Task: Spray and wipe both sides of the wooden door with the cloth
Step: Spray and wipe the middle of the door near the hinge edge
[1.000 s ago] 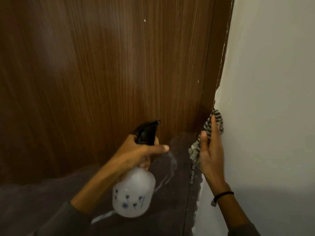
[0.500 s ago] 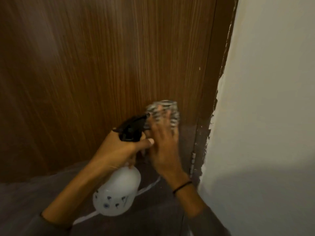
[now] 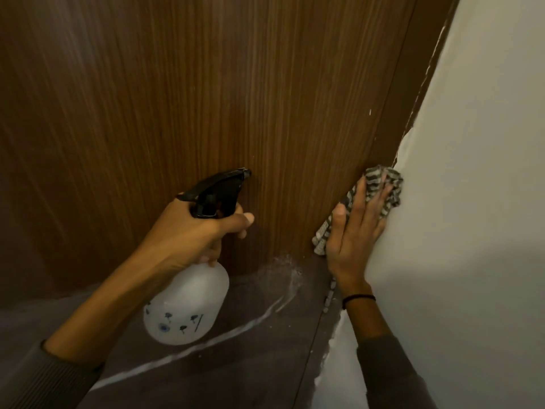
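Nearest the camera, a grey left sleeve and a grey right sleeve come in from the bottom corners. A thin black band circles the right wrist.

The left hand grips the neck of a bottle, its fingers curled round just under the black spray head, with the forefinger stretched forward beside the trigger. The bottle is white and translucent with small blue marks on its belly. It hangs tilted, with the nozzle aimed at the door and held a little clear of the wood.

The right hand lies flat with its fingers straight and spread, pressing the cloth against the right edge of the door, where the door meets its frame. The cloth is striped grey and white and bunched. It shows above the fingertips and again below the thumb side of the palm, and it touches the pale wall to the right.

The door fills most of the view with brown wood of vertical grain. Its lower part is a darker, duller panel, crossed by a curved white streak with a hazy pale smear at its upper end. Small pale bits sit along the door's edge below the right wrist. They may be a hinge, but the blur leaves that unclear. The paint is ragged along the joint between wall and frame.
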Tool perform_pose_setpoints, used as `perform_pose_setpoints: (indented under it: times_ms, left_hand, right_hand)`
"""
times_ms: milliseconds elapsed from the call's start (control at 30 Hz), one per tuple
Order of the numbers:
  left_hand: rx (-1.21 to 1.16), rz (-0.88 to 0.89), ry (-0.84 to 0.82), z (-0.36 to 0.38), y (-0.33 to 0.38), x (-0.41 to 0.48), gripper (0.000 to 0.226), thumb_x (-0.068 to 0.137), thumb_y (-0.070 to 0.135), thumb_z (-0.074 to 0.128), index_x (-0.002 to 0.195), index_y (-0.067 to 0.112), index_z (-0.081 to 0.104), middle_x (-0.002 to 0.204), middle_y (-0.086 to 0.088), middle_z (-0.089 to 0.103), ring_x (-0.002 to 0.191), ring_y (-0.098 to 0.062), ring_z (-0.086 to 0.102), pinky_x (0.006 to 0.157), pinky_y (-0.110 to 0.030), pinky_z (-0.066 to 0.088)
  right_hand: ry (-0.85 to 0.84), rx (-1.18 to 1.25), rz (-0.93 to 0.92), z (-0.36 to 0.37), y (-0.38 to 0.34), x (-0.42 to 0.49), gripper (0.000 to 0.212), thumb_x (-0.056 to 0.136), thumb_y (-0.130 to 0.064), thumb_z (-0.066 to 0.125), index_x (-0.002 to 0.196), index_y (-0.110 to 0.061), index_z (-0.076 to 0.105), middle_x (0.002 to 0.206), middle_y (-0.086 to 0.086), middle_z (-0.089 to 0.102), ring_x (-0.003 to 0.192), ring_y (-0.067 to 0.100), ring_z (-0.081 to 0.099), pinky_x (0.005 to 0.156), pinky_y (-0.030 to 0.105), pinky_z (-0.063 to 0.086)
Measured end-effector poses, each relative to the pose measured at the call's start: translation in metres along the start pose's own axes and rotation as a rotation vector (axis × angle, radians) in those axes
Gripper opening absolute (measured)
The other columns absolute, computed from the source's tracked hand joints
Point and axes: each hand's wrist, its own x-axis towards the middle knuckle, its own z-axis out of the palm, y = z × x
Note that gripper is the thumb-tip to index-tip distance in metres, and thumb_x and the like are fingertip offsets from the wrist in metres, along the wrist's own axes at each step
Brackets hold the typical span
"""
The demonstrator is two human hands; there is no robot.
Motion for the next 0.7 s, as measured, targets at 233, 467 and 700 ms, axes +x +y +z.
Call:
perform_pose_setpoints:
  times_ms: [233, 467, 700]
  left_hand:
    - [-0.021, 0.002, -0.046, -0.004, 0.000, 0.001, 0.013, 0.090, 0.017, 0.073, 0.091, 0.006, 0.067, 0.072, -0.009, 0.071, 0.036, -0.012, 0.042, 0.039, -0.024, 0.039]
    - [-0.051, 0.007, -0.062, -0.004, -0.001, 0.001, 0.014, 0.089, 0.018, 0.073, 0.094, 0.007, 0.067, 0.080, -0.017, 0.072, 0.036, -0.011, 0.042, 0.040, -0.025, 0.040]
    - [-0.067, 0.001, -0.065, -0.005, -0.005, 0.003, 0.017, 0.087, 0.021, 0.075, 0.095, 0.007, 0.068, 0.081, -0.016, 0.072, 0.036, -0.009, 0.042, 0.041, -0.024, 0.040]
  right_hand:
    - [-0.098, -0.030, 0.038, 0.003, 0.027, -0.061, 0.055, 0.109, -0.048, 0.017, 0.160, -0.031, 0.007, 0.167, -0.015, -0.015, 0.156, 0.018, -0.003, 0.122, 0.053, 0.007]
    - [-0.080, 0.018, 0.130, 0.002, 0.008, -0.059, 0.055, 0.108, -0.051, 0.014, 0.159, -0.043, -0.005, 0.166, -0.020, -0.017, 0.157, 0.021, -0.001, 0.123, 0.060, 0.008]
    - [-0.114, 0.067, 0.087, 0.008, -0.054, -0.054, 0.057, 0.108, -0.046, 0.018, 0.159, -0.042, -0.006, 0.165, -0.017, -0.023, 0.156, 0.019, -0.012, 0.123, 0.056, 0.001]
